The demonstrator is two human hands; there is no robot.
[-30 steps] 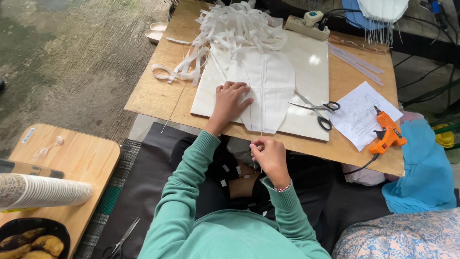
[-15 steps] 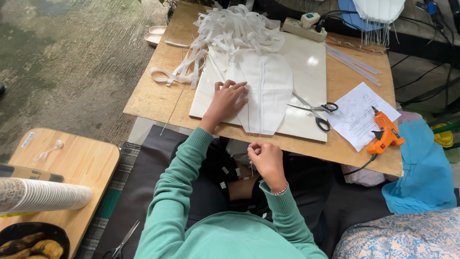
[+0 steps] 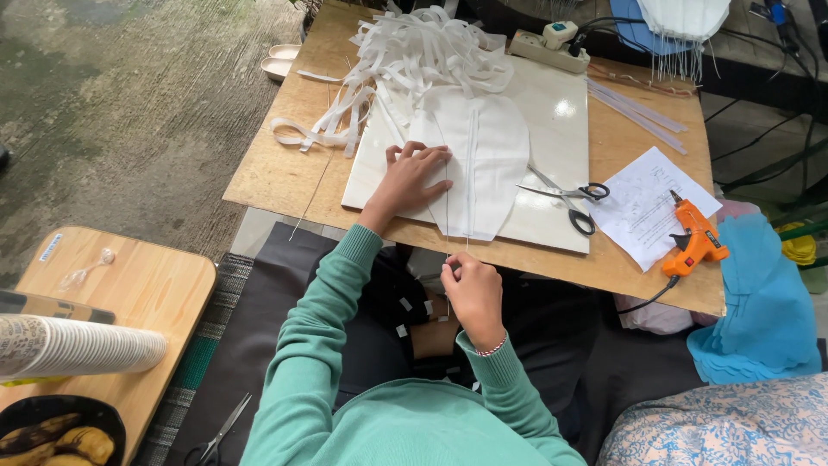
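Observation:
My left hand [image 3: 412,179] lies flat, fingers spread, on a white petal-shaped fabric piece [image 3: 483,164] that rests on a white board [image 3: 552,151]. A thin wire [image 3: 448,220] runs from under that hand down past the table's edge. My right hand [image 3: 471,292] is below the table edge, fingers pinched on the lower end of the thin wire. Both sleeves are green. A pile of white fabric strips [image 3: 405,65] lies at the far end of the board.
Black-handled scissors [image 3: 569,197] lie on the board's right side. A printed sheet [image 3: 647,207] and an orange glue gun [image 3: 693,242] sit further right. A power strip [image 3: 552,45] is at the back. Blue fabric [image 3: 759,311], a low wooden table [image 3: 129,293], stacked cups [image 3: 78,345] and floor scissors [image 3: 216,431] surround me.
My right hand has dropped further below the table edge with the wire. My left hand stays pressed on the white fabric.

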